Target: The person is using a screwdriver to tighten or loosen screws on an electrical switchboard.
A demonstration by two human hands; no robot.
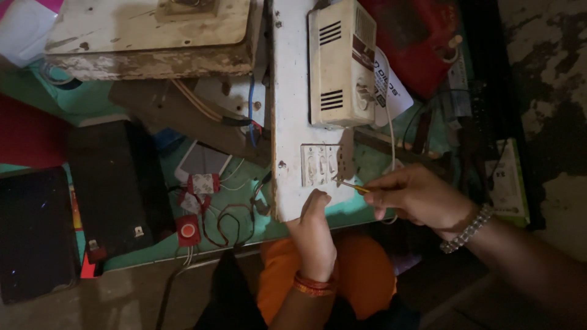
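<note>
A white wooden switchboard (pixel 290 110) lies across the green table (pixel 92 101), carrying a cream box with vent slots (pixel 339 61) and a white switch-and-socket plate (pixel 321 164). My left hand (pixel 315 235) grips the board's near edge, thumb on top just below the switch plate. My right hand (pixel 419 197) pinches a thin yellow-handled screwdriver (pixel 354 186), whose tip touches the plate's lower right corner. A beaded bracelet is on my right wrist and red bangles are on my left.
A black battery-like box (pixel 119 186) and a dark flat panel (pixel 33 235) lie at the left. A small red part with thin wires (pixel 189 229) sits near the table's front edge. A worn white board (pixel 153 33) lies at the back, a red object (pixel 416 36) at upper right.
</note>
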